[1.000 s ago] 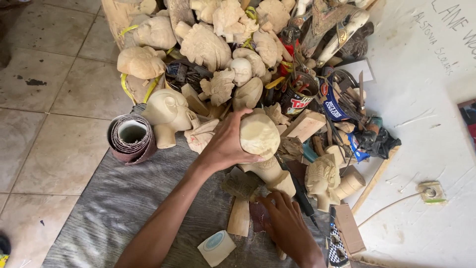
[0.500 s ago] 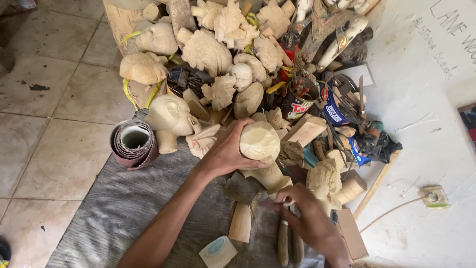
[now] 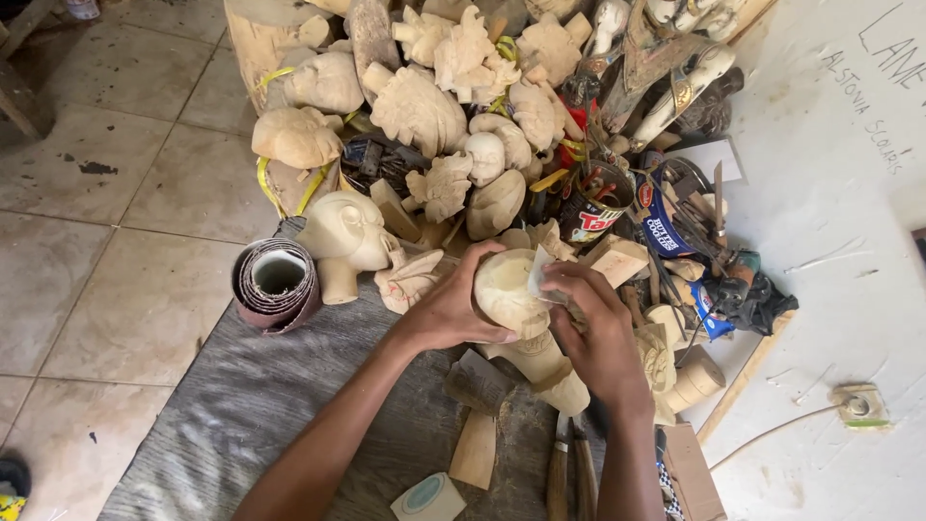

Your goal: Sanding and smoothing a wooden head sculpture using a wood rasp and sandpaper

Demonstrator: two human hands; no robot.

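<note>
Head view: left hand (image 3: 451,311) grips wooden carving (image 3: 509,292); right hand (image 3: 600,333) sanding.

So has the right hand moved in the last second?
Yes. The right hand has come up from the grey mat, beside the chisel handles, to the pale wooden carving that the left hand holds, pressing a small pale piece against it.

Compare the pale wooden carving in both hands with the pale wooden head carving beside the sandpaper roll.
The held wooden carving is gripped by the left hand and touched by the right hand; the wooden head carving stands untouched. The head shows carved features; the held one looks smooth-topped. Both are unpainted.
</note>
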